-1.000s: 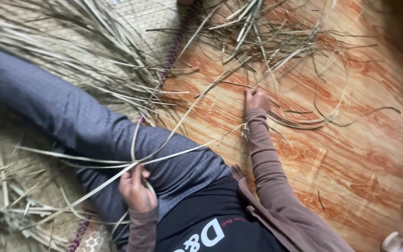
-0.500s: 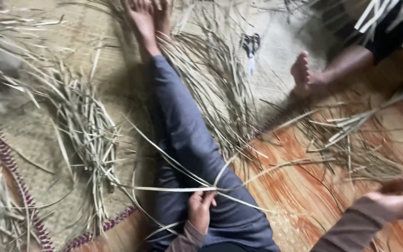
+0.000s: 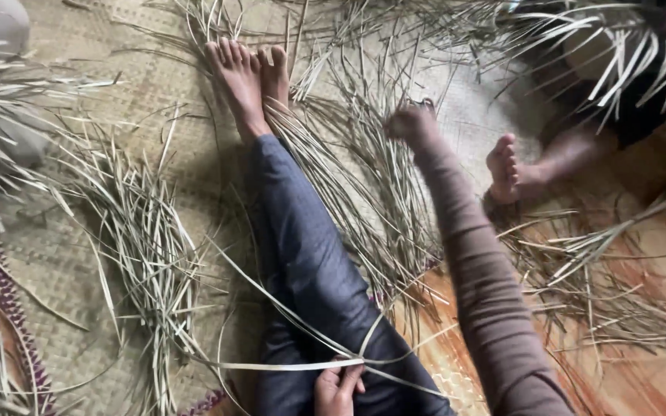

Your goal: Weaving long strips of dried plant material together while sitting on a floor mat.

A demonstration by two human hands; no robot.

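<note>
**Strips gathered at the lap, a long reach across the mat**

Woven matting (image 3: 63, 254) covers most of the floor, giving way to orange wood-grain flooring (image 3: 641, 385) on the right, and loose dried leaf strips lie over nearly all of it. The person sits with legs in grey trousers (image 3: 310, 254) stretched out along the mat, bare feet (image 3: 248, 73) together at the far end.

Down at the lap, the left hand (image 3: 338, 389) is closed around several long flat strips (image 3: 287, 364), pinching them where they cross; they fan out from that point to both sides, which looks like a way of keeping the bundle in order. The right hand (image 3: 412, 123), arm in a brown sleeve fully extended, is out over the pile of strips (image 3: 379, 208) lying beside the right leg. It is blurred, so I cannot tell whether its fingers are spread or already closed on anything.

Another heap of strips (image 3: 148, 239) lies left of the legs. Room is tight on the right: another person's bare foot (image 3: 505, 166) rests just beyond the reaching arm, with more strips scattered around it.
</note>
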